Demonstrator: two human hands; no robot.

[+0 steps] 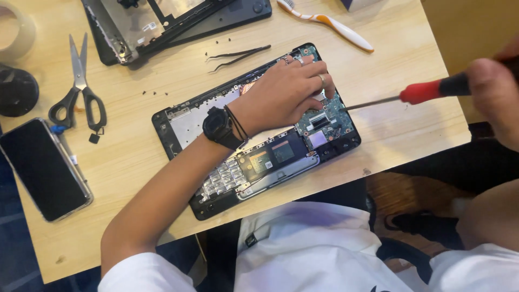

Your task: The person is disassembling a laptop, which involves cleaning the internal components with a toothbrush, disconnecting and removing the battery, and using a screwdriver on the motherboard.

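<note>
The left forearm reaches in from the lower left, wrist straight and banded by a black watch and thin cords. The left hand (pixel 284 92) lies palm down, fingers spread lightly and pressed flat, rings on several fingers. The right hand (pixel 494 89) enters from the right edge, blurred, its grip curled tight around a handle, knuckles uppermost.
</note>
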